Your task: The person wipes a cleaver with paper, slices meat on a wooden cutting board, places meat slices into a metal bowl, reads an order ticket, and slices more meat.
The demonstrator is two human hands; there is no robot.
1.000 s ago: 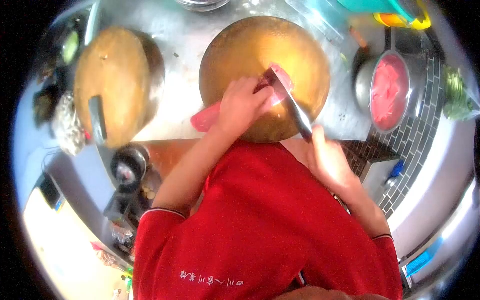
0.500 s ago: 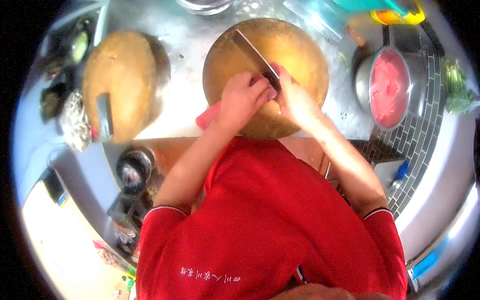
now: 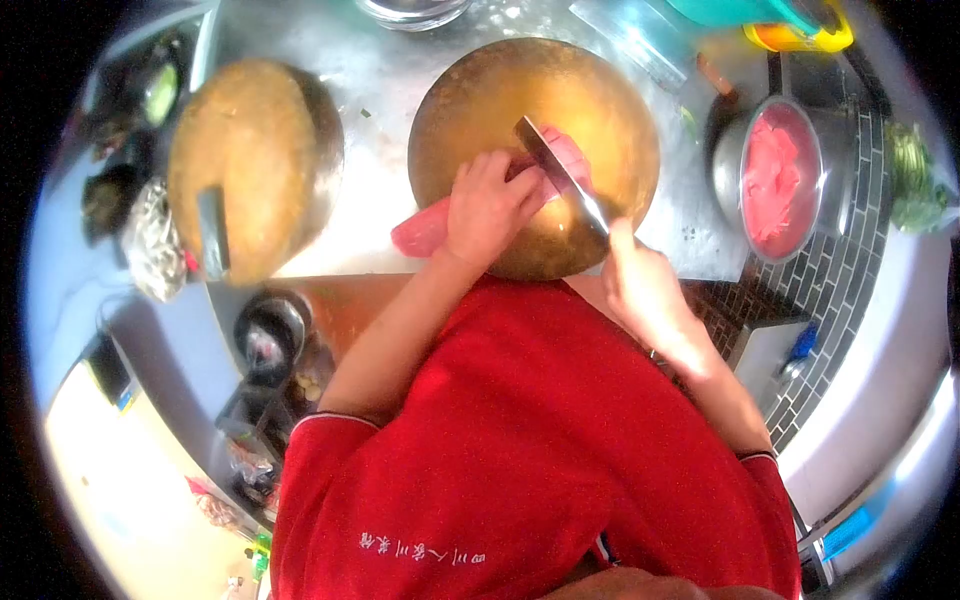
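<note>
A long piece of raw pink meat [image 3: 422, 230] lies across the round wooden chopping board [image 3: 450, 110], its near end sticking out past the board's left rim. My left hand [image 3: 490, 205] presses down on it with bent fingers. In my right hand [image 3: 645, 285], at the board's lower right, is the handle of a cleaver [image 3: 560, 172]. Its blade slants up and left across the meat, just right of my left fingertips. Cut meat [image 3: 570, 150] lies beyond the blade. Whether the edge is in the meat is hard to tell.
A second round board [image 3: 240, 160] with another cleaver [image 3: 212, 235] on it stands to the left. On the right is a metal bowl [image 3: 728, 165] with pink meat slices [image 3: 772, 185]. A clear plastic container [image 3: 635, 45] and a teal basin [image 3: 745, 10] are at the back.
My right hand has moved down and right, away from my left hand, with the cleaver in it. The blade now lies further right, and cut meat shows beside it. My left hand stays on the meat.
</note>
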